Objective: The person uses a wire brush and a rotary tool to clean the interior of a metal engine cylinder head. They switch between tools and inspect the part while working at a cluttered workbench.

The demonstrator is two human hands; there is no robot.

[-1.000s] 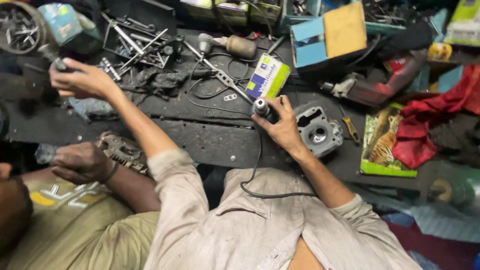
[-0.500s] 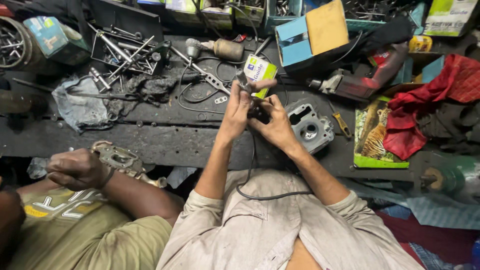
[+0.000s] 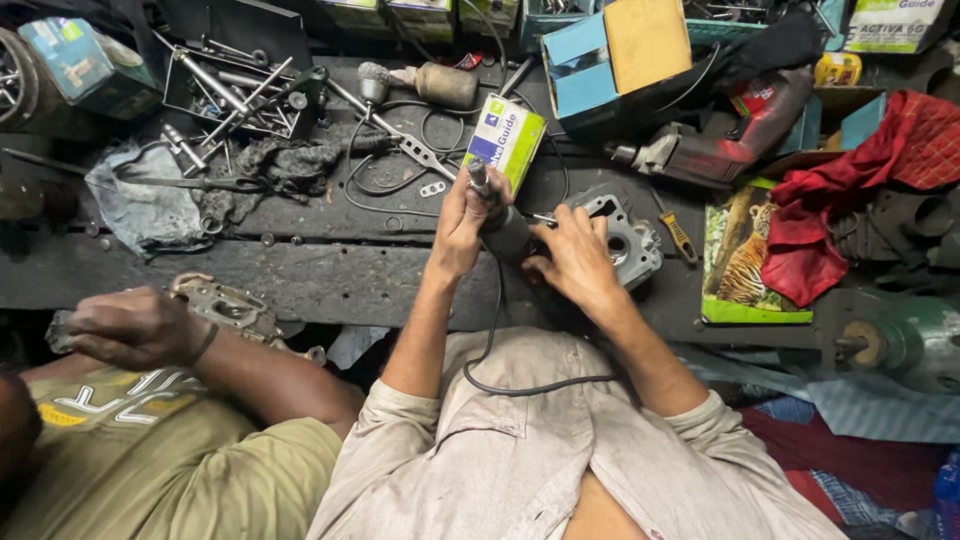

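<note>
Both hands grip the corded rotary tool [image 3: 505, 232], left hand [image 3: 462, 225] near its tip, right hand [image 3: 575, 255] on the body; keep it steady above the surface [image 3: 330, 270].

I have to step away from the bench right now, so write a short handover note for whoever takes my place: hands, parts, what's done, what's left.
Left hand: gripping the front end of the corded rotary tool, near its tip.
Right hand: on the tool's rear end, beside the grey metal cylinder block on the dark workbench.
Green and white box: standing just behind the tool.
Cord: loops down over the lap.
A co-worker's hand at the left holds a separate metal plate.
Done: tool is in both hands.
Left: its tip is not yet on the block.
</note>
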